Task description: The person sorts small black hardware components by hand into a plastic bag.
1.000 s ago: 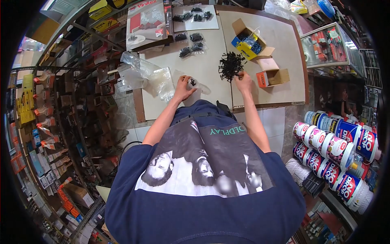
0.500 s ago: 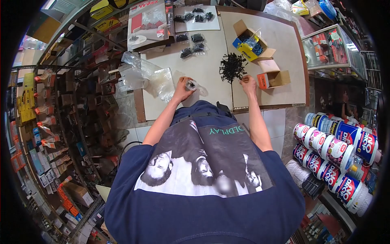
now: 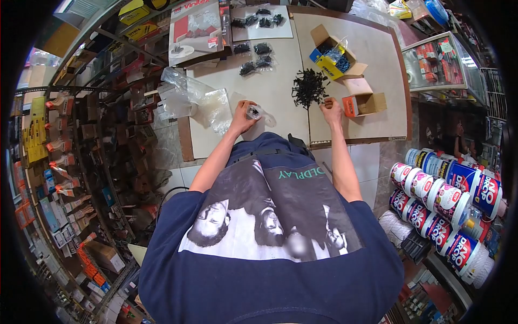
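My left hand (image 3: 244, 118) is closed around a small clear plastic bag (image 3: 261, 114) at the near edge of the table. Some dark bits show inside the bag's mouth. To the right, a heap of small black pieces (image 3: 309, 88) lies on the table; they look like screws or plugs, too small to tell. At the heap's lower right edge is my right hand (image 3: 332, 111), thumb and fingers pinched together. Whatever sits between those fingertips is too small to make out.
Several filled bags of black pieces (image 3: 263, 49) lie at the back, some on a white board (image 3: 280, 31). Clear plastic bags (image 3: 216, 110) lie left. Behind the heap stands a yellow-blue box (image 3: 327, 68), with an orange box (image 3: 350, 107) to the right. Paint tubs (image 3: 452, 205) stand lower right.
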`<state>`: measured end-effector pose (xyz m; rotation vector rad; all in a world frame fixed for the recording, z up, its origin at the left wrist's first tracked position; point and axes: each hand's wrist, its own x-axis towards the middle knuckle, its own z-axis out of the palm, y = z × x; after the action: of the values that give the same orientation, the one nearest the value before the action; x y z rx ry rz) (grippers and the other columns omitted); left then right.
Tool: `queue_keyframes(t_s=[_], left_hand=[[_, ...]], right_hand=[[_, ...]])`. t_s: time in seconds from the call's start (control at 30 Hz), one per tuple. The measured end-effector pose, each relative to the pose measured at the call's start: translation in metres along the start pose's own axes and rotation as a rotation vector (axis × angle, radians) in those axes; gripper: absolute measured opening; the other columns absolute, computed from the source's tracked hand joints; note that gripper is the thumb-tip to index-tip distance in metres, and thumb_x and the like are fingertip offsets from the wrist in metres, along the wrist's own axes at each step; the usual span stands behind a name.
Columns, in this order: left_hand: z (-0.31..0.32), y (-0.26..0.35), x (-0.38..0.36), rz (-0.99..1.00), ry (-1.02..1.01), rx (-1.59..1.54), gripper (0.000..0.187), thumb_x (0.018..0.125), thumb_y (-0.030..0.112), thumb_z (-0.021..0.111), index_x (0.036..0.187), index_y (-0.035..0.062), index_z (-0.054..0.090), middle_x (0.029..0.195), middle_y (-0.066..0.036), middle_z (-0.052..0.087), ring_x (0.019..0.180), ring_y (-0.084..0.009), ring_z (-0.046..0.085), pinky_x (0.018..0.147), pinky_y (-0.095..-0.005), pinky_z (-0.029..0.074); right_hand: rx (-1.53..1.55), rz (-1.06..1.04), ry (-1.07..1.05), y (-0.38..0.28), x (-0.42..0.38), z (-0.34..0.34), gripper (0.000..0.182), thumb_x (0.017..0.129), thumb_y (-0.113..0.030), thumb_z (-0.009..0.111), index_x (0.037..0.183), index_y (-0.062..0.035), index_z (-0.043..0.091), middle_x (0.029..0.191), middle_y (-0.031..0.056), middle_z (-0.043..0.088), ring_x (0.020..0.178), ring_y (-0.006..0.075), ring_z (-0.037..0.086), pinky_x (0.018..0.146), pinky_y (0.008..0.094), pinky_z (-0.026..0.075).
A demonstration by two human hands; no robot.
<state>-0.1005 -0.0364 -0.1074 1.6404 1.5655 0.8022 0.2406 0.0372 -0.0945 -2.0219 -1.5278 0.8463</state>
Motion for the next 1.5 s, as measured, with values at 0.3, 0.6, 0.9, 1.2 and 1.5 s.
queue_keyframes(t_s=[0.3,0.6,0.9,1.2,1.5], left_hand=[[0.0,-0.005,0.0,0.009,-0.045,0.021,0.049,0.071,0.027,0.074,0.109,0.0065,0.051,0.111,-0.015,0.048,0.114,-0.0324,0.042,0.095,-0.0394,0.04],[-0.002,0.002,-0.001,-0.04,-0.03,-0.007,0.05,0.07,0.028,0.074,0.111,0.0098,0.05,0.116,-0.018,0.043,0.111,-0.0341,0.045,0.094,-0.0398,0.041],[0.004,0.001,0.003,-0.031,-0.014,0.111,0.055,0.066,0.024,0.077,0.112,0.0092,0.051,0.115,-0.019,0.045,0.111,-0.0353,0.045,0.094,-0.0412,0.041],[0.003,0.002,0.001,-0.068,-0.044,0.116,0.059,0.066,0.026,0.076,0.115,0.0073,0.049,0.116,-0.02,0.044,0.11,-0.0363,0.044,0.095,-0.0408,0.04],[0.004,-0.005,0.001,-0.034,-0.03,0.128,0.057,0.066,0.027,0.077,0.113,0.008,0.051,0.114,-0.018,0.045,0.108,-0.0355,0.047,0.093,-0.0405,0.042]], right_hand=[[-0.287,-0.166,-0.064,-0.001,0.01,0.005,0.029,0.066,-0.014,0.071,0.093,-0.0066,0.064,0.084,0.0091,0.067,0.083,0.0243,0.065,0.074,0.0354,0.05],[-0.124,-0.148,-0.131,0.004,0.001,0.003,0.039,0.067,-0.013,0.07,0.104,-0.0046,0.059,0.077,0.0075,0.066,0.073,0.02,0.064,0.068,0.0315,0.051],[0.208,-0.282,-0.224,-0.08,-0.027,0.017,0.037,0.07,-0.01,0.071,0.104,-0.0037,0.058,0.077,0.0067,0.066,0.069,0.0146,0.063,0.064,0.0278,0.05],[0.231,-0.442,-0.529,-0.147,-0.062,0.063,0.037,0.074,-0.015,0.072,0.105,-0.0022,0.057,0.08,0.0085,0.066,0.074,0.0162,0.063,0.067,0.029,0.05],[0.037,-0.094,-0.088,-0.055,-0.03,0.012,0.031,0.076,-0.02,0.071,0.097,0.0,0.06,0.085,0.0122,0.066,0.081,0.0202,0.064,0.073,0.0307,0.05]])
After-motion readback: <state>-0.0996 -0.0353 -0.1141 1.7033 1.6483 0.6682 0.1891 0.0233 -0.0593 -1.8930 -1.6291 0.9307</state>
